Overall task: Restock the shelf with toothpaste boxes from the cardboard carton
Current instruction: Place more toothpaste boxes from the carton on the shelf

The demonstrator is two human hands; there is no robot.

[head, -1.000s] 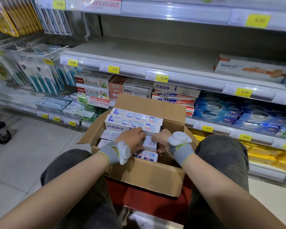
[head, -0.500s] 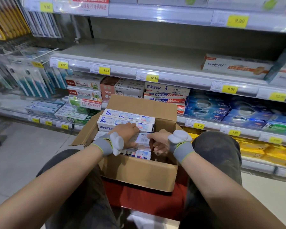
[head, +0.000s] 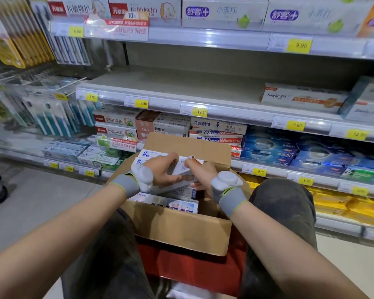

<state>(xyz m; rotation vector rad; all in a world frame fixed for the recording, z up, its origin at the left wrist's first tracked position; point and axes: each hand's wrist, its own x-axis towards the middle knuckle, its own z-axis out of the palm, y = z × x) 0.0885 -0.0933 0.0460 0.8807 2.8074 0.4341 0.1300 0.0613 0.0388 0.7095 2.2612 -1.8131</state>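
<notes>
Nearest, two bare forearms reach forward between dark-trousered knees, each wrist wrapped in a grey band carrying a pale lump. Both hands meet over the open cardboard carton (head: 181, 231): the left hand (head: 161, 169) curls round the left end of a bundle of white toothpaste boxes (head: 183, 171), and the right hand (head: 200, 173) pinches the right end, so the bundle sits tilted between them, raised above the boxes still packed below. How many boxes make up the bundle is hard to tell, since fingers and the left wrist lump cover most of it. Beneath the grip, more packed boxes (head: 181, 205) show only as a strip of printed ends; the rest is hidden by hands. Under the carton a red surface (head: 194, 268) is partly visible and its lower edge is cut off by the frame. Beyond the grip stands the carton's raised rear flap (head: 188, 143), with stocked rows of toothpaste behind it. Above and beyond the hands, the middle shelf (head: 181, 87) lies bare across its left and centre, with a Sawon box (head: 300, 98) at its right. Far left, hanging toothbrush packs (head: 52, 113) are blurred.
</notes>
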